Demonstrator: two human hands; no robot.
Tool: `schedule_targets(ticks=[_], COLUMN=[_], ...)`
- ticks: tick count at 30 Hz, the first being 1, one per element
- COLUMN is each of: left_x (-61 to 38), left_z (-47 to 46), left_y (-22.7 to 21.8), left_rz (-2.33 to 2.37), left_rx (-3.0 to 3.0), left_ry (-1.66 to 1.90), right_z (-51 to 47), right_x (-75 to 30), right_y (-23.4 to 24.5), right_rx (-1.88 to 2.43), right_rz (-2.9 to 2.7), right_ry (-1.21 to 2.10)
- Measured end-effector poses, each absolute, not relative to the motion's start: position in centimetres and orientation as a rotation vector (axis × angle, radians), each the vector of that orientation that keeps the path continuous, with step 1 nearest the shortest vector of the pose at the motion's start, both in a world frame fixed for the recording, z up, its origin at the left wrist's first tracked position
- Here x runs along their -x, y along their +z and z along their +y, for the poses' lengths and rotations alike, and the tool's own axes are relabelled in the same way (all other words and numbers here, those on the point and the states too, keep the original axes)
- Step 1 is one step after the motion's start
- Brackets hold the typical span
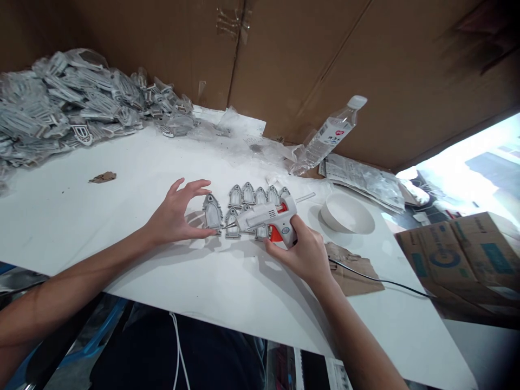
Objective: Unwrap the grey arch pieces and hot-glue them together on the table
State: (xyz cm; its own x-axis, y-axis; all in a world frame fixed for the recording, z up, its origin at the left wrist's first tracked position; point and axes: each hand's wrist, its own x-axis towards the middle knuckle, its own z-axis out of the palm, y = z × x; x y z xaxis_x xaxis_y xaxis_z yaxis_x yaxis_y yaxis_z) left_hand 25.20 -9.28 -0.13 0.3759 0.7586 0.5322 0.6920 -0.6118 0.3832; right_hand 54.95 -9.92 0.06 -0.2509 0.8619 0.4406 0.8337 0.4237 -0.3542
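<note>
A white hot glue gun (264,215) with an orange trigger is gripped in my right hand (306,252). A clear glue stick (305,197) pokes out of its back, and its nozzle points left, close to a grey arch-shaped piece (212,214). My left hand (174,214) is around that piece, thumb at the bottom edge and fingertips at the top. Similar grey arch-shaped pieces (248,193) lie in rows just to the right, some partly covered by the glue gun.
A big heap of bagged grey parts (81,97) lies at the back left. A tilted plastic bottle (329,135), a white bowl (347,214), a cardboard scrap (353,268) and the black cord (377,280) are on the right. Cardboard walls (284,59) stand behind; a carton (459,254) sits beyond the table.
</note>
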Motion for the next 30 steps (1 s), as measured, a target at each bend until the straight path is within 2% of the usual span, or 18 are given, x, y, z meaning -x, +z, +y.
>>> schedule_targets(ticks=[10,19,30], left_x=[-24.7,-24.4,-26.3], left_z=[-8.2,-4.9,-0.5], left_y=[-1.1,-0.9,-2.6], left_rz=[1.424,1.573,1.526], left_rx=[-2.503,-2.047,-1.998], left_ry=[0.932,0.832,0.701], right_z=[-9.8,-9.6,-9.6], right_x=[-55.2,-55.8,-56.5], right_y=[1.4,1.3,1.9], right_rx=[1.623,1.654,1.611], right_rz=[-1.793,-1.755,-1.706], right_ry=[0.467,0.409,0.422])
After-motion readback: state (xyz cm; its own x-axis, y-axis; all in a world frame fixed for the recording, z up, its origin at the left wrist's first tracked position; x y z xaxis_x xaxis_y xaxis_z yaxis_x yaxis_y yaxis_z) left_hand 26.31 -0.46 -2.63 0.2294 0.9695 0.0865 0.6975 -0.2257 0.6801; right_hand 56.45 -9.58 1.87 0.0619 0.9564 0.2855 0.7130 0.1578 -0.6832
